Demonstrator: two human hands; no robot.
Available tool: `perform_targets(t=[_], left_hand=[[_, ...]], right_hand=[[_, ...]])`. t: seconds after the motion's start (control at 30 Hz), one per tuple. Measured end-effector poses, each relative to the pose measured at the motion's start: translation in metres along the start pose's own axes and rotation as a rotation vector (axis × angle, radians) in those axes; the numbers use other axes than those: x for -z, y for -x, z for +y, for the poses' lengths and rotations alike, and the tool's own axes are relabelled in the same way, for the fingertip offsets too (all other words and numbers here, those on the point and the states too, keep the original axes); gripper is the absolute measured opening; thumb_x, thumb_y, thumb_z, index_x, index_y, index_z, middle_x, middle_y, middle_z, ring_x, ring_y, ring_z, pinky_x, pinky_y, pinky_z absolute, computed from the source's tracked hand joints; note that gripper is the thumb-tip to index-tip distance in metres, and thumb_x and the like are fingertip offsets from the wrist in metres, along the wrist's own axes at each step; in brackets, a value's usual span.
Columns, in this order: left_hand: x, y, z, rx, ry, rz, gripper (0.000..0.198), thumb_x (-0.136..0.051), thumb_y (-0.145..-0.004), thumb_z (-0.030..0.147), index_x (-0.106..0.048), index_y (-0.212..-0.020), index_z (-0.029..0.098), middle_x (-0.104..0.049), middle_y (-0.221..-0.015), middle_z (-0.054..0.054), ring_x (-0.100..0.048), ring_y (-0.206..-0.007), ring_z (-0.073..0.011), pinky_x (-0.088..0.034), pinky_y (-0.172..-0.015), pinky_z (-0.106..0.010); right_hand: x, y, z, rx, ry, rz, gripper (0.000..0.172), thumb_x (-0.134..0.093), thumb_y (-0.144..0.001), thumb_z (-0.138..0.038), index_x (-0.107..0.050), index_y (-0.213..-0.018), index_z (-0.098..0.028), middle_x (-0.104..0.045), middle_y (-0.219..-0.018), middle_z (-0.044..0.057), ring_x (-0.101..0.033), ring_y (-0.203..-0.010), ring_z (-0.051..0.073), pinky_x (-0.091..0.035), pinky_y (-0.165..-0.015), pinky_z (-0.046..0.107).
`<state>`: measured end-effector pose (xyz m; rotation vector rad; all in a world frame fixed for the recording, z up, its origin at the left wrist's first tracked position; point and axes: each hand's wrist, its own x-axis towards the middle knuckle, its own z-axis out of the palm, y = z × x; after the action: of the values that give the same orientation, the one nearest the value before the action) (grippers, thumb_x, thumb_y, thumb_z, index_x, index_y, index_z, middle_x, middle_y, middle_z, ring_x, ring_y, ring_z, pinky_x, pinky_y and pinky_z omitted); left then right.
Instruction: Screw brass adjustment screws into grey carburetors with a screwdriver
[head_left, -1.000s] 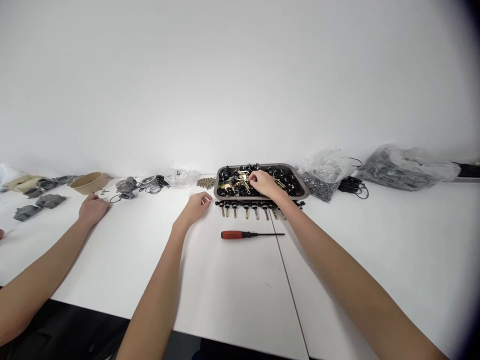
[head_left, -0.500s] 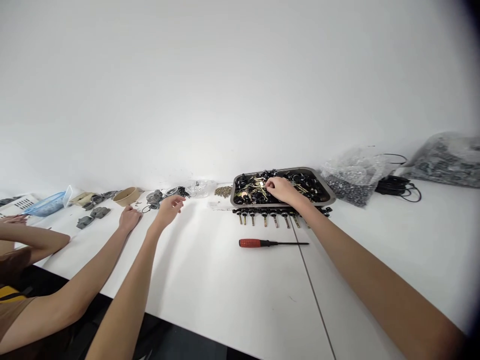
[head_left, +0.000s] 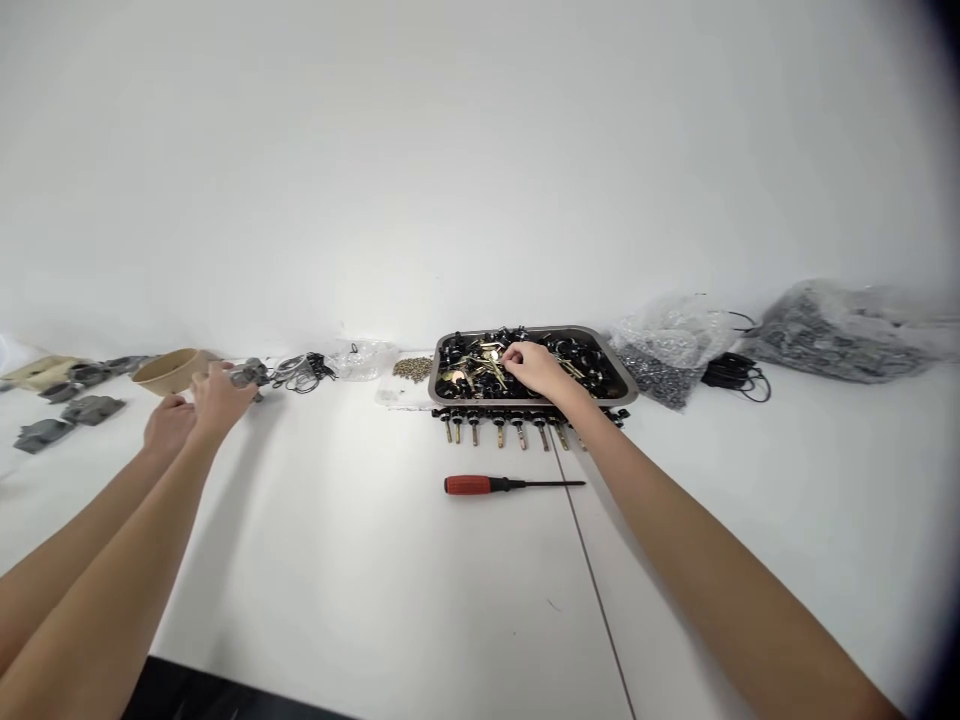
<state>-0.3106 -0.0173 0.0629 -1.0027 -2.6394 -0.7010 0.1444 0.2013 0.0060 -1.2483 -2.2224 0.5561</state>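
My left hand [head_left: 221,402] is at the left, its thumb and fingers apart. It is right beside a grey moulded part [head_left: 250,374] and close to a tan bowl [head_left: 178,372]; it partly hides both. My right hand [head_left: 536,368] is over a metal tray [head_left: 442,398] heaped with black parts with brass-coloured shafts [head_left: 471,372]. Its fingers are pinched together among them, and what they hold is too small to make out. A row of similar parts [head_left: 521,432] stands along the tray's front. Nearer me lies a screwdriver [head_left: 472,485] with a red handle.
A co-worker's hand [head_left: 169,424] rests just left of mine. Small brass pieces [head_left: 413,370], a clear plastic bag [head_left: 365,361] and black cables [head_left: 302,372] lie left of the tray. Bags of grey parts [head_left: 660,365] and a black cable bundle [head_left: 733,374] are to its right.
The view has swung right. My left hand has moved left across the table to the grey part, beside the co-worker's hand. My right hand stays in the tray, fingers still pinched.
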Motion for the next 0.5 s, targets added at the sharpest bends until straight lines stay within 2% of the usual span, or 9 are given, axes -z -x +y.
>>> perform_targets(t=[0.13,0.27,0.37,0.5], left_hand=[[-0.015,-0.014,0.0,0.053,-0.077,0.063,0.073,-0.064,-0.071,0.044,-0.039,-0.134,0.016,-0.032,-0.142,-0.021,-0.031,-0.133,-0.0405,-0.03,-0.11,-0.054],[-0.032,-0.025,0.003,0.077,-0.135,-0.011,0.079,-0.062,-0.072,0.054,-0.035,-0.14,0.024,-0.024,-0.148,-0.017,-0.024,-0.136,-0.0385,-0.028,-0.112,-0.054],[-0.042,-0.032,0.002,0.101,-0.201,-0.04,0.077,-0.061,-0.072,0.053,-0.036,-0.139,0.024,-0.031,-0.142,-0.016,-0.03,-0.13,-0.0343,-0.035,-0.108,-0.048],[-0.045,-0.035,-0.001,0.079,-0.261,0.038,0.064,-0.062,-0.072,0.042,-0.044,-0.131,0.025,-0.038,-0.132,-0.013,-0.037,-0.118,-0.031,-0.043,-0.098,-0.042]], right_hand=[[-0.003,-0.005,0.004,0.004,-0.002,-0.002,0.015,-0.052,-0.083,-0.013,-0.067,-0.085,-0.016,-0.068,-0.088,0.005,-0.059,-0.078,0.015,-0.039,-0.068,0.024],[-0.007,-0.008,0.009,0.003,-0.011,-0.001,0.013,-0.053,-0.083,-0.015,-0.065,-0.085,-0.017,-0.068,-0.088,0.004,-0.058,-0.078,0.015,-0.039,-0.066,0.024],[-0.008,-0.008,0.01,-0.003,-0.015,0.0,0.012,-0.053,-0.083,-0.016,-0.065,-0.085,-0.017,-0.068,-0.09,0.004,-0.059,-0.079,0.015,-0.039,-0.067,0.023],[-0.008,-0.008,0.008,-0.012,-0.013,0.005,0.011,-0.053,-0.083,-0.015,-0.064,-0.084,-0.017,-0.068,-0.089,0.004,-0.059,-0.08,0.016,-0.039,-0.068,0.024]])
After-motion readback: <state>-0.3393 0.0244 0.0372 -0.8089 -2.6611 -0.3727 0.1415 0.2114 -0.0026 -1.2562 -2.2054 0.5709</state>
